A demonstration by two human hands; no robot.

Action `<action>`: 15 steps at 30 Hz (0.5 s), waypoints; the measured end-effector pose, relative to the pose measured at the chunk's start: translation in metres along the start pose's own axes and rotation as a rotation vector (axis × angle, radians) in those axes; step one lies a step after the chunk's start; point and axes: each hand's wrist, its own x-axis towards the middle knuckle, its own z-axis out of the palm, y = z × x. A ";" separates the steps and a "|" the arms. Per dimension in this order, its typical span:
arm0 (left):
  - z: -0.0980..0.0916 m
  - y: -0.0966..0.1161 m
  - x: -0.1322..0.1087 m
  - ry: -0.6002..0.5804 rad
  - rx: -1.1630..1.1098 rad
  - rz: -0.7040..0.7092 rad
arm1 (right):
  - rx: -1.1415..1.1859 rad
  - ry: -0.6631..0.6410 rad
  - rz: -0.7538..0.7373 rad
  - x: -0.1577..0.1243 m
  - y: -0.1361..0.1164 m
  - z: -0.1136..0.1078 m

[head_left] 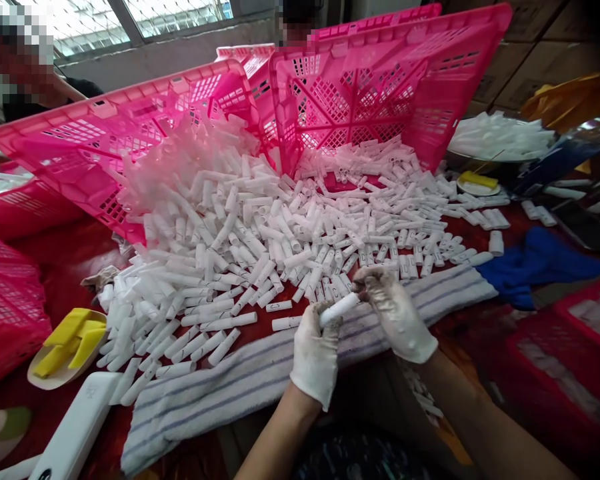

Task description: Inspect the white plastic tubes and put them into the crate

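Observation:
My left hand [317,353], in a white glove with grey smudged fingertips, is closed around the lower end of a white tube [340,309] above the striped towel [220,387]. At the tube's upper right end are the pinched fingers of my right hand [397,313], gloved and stained dark at the tips. A large heap of white tubes [260,227], some with black marks, spreads over the red table just beyond both hands.
Two pink crates [355,100] tilt behind the heap. At the left are yellow pieces [87,343] in a dish and a long white device [77,427]. A blue cloth [545,267] lies right. Another person's arm shows upper left.

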 end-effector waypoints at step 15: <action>-0.004 0.011 -0.015 -0.749 -0.627 -0.498 | -0.174 -0.216 0.007 -0.039 -0.008 -0.048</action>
